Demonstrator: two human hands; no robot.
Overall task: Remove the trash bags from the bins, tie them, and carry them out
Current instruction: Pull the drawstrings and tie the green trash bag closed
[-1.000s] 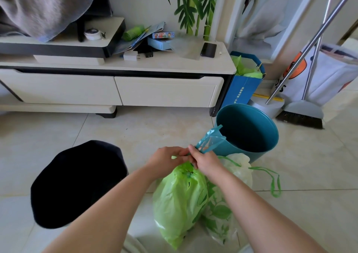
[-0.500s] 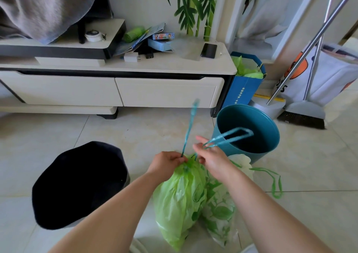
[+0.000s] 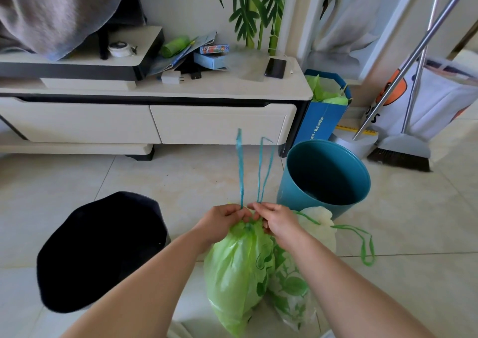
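1. Black bin [image 3: 101, 252], far left on the floor. The mouth is dark and I cannot tell whether it has a liner.
2. Left hand [image 3: 222, 221]: grip closed, pinching the single blue strand [image 3: 241, 167] right at the bag's neck.
3. Green bag [image 3: 235, 273] stands on the floor between the two forearms, neck gathered tight under the knuckles. Thin, translucent film, wrinkled, belly full, with a leaf print on its right flank.
4. Change: half a second ago the blue loop [image 3: 266, 167] was flung out right, over the teal bin. Now strand and loop stand upright side by side above the neck, and the hands have drawn together. My read is that the tie is being cinched and this bag is nearly closed.
5. Right hand [image 3: 278, 222]: grip closed, pinching the base of the loop.
6. White leaf-print bag [image 3: 292, 283] touches the green bag's right side. Its green cord [image 3: 364, 247] trails on the tiles. The neck is gathered, but I cannot confirm a knot.
7. Teal bin [image 3: 323, 180], behind and to the right, has no liner. Carrying out is not yet begun.
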